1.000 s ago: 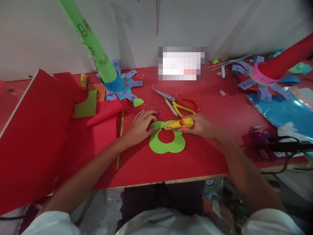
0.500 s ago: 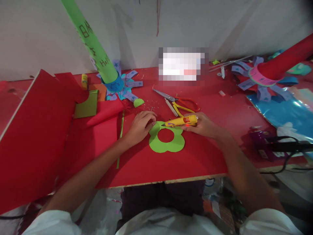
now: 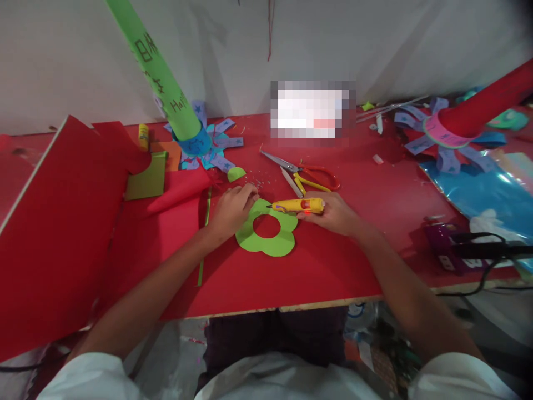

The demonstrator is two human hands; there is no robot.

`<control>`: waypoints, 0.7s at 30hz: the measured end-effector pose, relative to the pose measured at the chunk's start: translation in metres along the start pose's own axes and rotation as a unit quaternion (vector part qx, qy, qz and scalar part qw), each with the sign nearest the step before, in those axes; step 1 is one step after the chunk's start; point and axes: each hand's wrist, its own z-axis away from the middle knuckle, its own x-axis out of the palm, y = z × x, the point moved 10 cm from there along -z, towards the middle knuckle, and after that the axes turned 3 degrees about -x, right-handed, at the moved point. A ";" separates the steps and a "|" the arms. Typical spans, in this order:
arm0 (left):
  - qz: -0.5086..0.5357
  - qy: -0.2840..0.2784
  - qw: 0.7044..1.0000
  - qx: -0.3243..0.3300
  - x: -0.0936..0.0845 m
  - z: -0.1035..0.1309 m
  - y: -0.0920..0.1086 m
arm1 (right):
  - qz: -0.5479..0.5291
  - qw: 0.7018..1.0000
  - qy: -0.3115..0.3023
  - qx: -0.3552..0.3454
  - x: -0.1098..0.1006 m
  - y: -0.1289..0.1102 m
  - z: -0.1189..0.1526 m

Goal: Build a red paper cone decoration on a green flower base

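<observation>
A green paper flower (image 3: 277, 244) with a round hole in its middle lies on the red tabletop. At its upper left edge my left hand (image 3: 236, 206) is closed, its fingertips on the paper. My right hand (image 3: 335, 214) is wrapped around a yellow glue gun (image 3: 296, 205) with a small red light. The gun's dark tip points left, over the flower's top petal; whether it touches the paper I cannot tell. Behind the right hand lie red-handled scissors (image 3: 320, 175), a yellow-handled tool (image 3: 310, 182) and a slim white stick (image 3: 292, 183).
A green tube (image 3: 166, 83) stands on a purple-strip base at the back left, and a red tube (image 3: 487, 108) at the right. A red board (image 3: 62, 233) leans at the left. A purple box (image 3: 445, 250) with a black cable sits right, near the table edge.
The green paper flower has shifted left and turned slightly. Both hands have moved left too, and the glue gun's tip remains over the top petal.
</observation>
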 end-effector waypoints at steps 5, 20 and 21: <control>-0.023 -0.004 0.999 -0.048 -0.004 -0.002 -0.003 | 0.002 1.000 -0.012 -0.011 0.006 -0.003 -0.005; -0.006 -0.006 0.996 -0.084 -0.007 -0.001 -0.006 | 0.035 0.999 -0.023 0.013 0.010 -0.003 -0.008; -0.006 -0.006 0.996 -0.084 -0.007 -0.001 -0.006 | 0.036 0.999 -0.022 0.012 0.010 -0.003 -0.008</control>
